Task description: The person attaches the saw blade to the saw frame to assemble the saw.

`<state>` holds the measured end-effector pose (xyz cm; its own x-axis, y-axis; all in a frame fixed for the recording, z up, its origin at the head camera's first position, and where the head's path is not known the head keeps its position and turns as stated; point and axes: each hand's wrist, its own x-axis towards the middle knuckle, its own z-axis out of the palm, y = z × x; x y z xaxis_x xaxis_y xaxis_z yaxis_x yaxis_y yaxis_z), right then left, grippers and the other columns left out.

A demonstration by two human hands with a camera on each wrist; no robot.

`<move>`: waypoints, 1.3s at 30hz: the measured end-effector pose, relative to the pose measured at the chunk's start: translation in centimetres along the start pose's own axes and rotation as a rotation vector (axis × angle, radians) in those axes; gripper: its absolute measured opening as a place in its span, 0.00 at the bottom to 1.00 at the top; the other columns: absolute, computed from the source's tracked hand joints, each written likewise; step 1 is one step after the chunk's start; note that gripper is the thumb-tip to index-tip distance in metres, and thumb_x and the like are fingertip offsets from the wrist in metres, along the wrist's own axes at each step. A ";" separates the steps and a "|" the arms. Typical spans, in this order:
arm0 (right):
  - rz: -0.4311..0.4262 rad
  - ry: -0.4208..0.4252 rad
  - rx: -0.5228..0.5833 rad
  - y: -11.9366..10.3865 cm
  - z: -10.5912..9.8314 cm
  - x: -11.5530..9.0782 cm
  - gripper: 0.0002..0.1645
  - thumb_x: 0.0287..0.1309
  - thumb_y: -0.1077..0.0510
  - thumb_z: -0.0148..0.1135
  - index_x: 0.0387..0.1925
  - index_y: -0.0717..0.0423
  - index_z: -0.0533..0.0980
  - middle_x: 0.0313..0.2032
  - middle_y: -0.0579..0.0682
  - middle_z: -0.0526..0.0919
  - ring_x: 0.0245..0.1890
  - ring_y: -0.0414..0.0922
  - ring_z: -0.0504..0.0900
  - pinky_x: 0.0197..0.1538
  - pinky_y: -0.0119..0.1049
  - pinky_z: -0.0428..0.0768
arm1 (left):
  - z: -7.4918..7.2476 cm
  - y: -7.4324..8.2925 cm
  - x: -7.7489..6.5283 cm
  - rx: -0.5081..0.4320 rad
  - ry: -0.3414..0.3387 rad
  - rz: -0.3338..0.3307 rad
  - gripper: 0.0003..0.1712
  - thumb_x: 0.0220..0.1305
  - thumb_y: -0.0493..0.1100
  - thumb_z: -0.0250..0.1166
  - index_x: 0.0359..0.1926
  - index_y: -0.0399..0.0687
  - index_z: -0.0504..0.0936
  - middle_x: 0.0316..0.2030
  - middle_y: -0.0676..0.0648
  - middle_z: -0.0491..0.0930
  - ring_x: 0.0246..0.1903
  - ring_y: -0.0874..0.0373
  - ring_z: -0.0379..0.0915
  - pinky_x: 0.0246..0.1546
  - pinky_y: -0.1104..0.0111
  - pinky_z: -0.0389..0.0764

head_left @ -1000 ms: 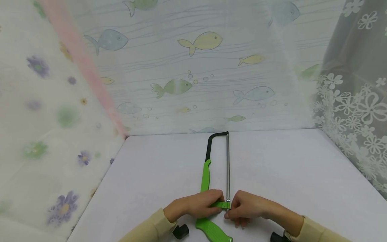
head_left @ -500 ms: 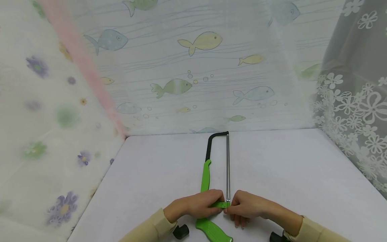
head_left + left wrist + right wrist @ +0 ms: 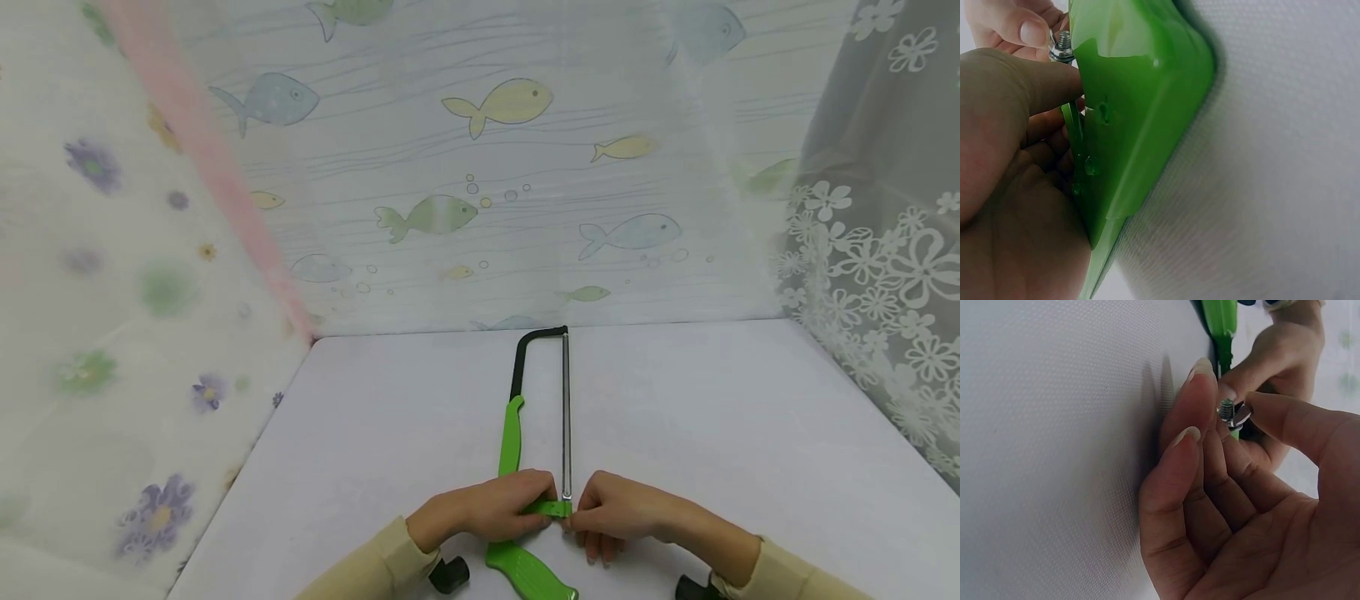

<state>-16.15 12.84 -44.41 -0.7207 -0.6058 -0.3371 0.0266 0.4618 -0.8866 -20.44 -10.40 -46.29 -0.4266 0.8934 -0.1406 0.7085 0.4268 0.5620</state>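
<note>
A hacksaw (image 3: 510, 440) with a green handle and a black front frame lies on the white table, its blade (image 3: 566, 417) on the right side. My left hand (image 3: 501, 506) grips the green frame near the handle, its thumb (image 3: 1054, 81) beside the blade tensioner. At the near end of the blade, my right hand (image 3: 626, 507) works a metal wing nut (image 3: 1243, 415) between thumb and index finger. A threaded bolt end (image 3: 1227, 409) sticks out past the nut. In the head view the fingers mostly hide the nut.
The white tabletop (image 3: 390, 417) surrounds the saw. A curtain printed with fish (image 3: 517, 100) hangs behind its far edge. Floral cloth (image 3: 161, 517) borders the left side, and grey lace (image 3: 885, 250) the right.
My right fingers shift slightly around the wing nut; the hand is now a little further right. My left hand and the hacksaw stay in place.
</note>
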 end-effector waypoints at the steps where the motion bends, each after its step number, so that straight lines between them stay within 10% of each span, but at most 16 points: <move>1: 0.002 -0.001 0.002 0.0 0.0 0.0 0.20 0.67 0.56 0.64 0.21 0.64 0.84 0.17 0.52 0.83 0.13 0.36 0.76 0.18 0.27 0.67 | 0.0 0.0 0.0 0.002 0.001 0.001 0.04 0.76 0.41 0.59 0.47 0.51 0.72 0.39 0.59 0.69 0.41 0.68 0.65 0.45 0.77 0.69; 39: -0.136 -0.050 -0.010 0.6 -0.8 -0.2 0.14 0.63 0.64 0.66 0.22 0.68 0.81 0.15 0.46 0.77 0.16 0.38 0.73 0.20 0.28 0.69 | 0.0 0.0 0.1 0.008 -0.001 0.009 0.03 0.77 0.41 0.59 0.46 0.50 0.72 0.37 0.59 0.69 0.39 0.69 0.64 0.43 0.78 0.68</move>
<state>-16.53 13.71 -44.63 -0.6818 -0.6945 -0.2300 -0.0761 0.3799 -0.9219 -20.46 -10.34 -46.23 -0.4200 0.8972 -0.1365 0.7167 0.4202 0.5566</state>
